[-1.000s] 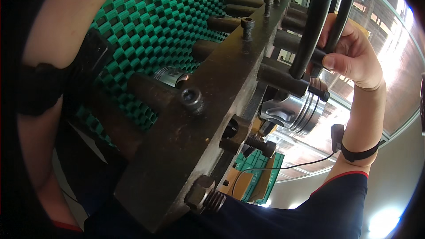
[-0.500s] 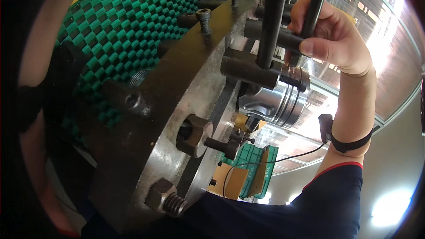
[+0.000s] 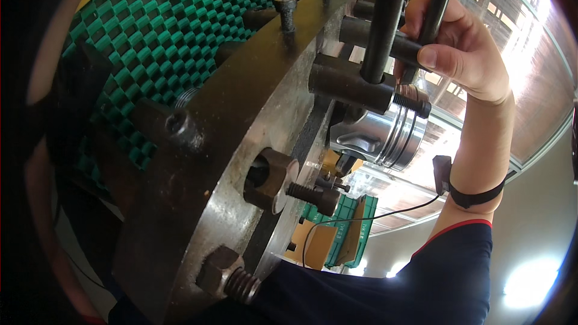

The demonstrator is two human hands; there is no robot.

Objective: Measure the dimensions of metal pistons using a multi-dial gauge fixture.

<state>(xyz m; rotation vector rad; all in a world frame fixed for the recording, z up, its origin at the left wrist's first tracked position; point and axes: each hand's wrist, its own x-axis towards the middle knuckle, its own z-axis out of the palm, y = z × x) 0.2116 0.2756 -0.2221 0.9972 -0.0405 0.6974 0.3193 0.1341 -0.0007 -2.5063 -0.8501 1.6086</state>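
My right hand [image 3: 466, 51] is closed around a dark upright rod [image 3: 438, 9], fingers curled behind it. Its thumb presses the end of a dark horizontal cylindrical pin [image 3: 379, 42]. A second, thicker dark rod [image 3: 385, 24] stands nearer, its lower end in a hole through another horizontal pin [image 3: 349, 84]. Both pins stick out from a heavy dark metal fixture [image 3: 241, 102]. Below the hand lies a silver piston [image 3: 379, 138] with ring grooves, beside a threaded screw [image 3: 412, 105]. My left arm [image 3: 51, 42] runs along the left edge; its hand is out of view.
A large hex nut with a screw [image 3: 274, 180] and a lower hex bolt [image 3: 226, 271] project from the fixture's near face. A socket-head screw [image 3: 286, 12] stands on its top. Green woven matting [image 3: 162, 36] lies left. Green crates [image 3: 355, 235] and a cable [image 3: 385, 213] are lower right.
The fixture, rods and pins sit slightly farther right in the picture, and my right hand has shifted slightly right with them. Its grip on the rod looks the same.
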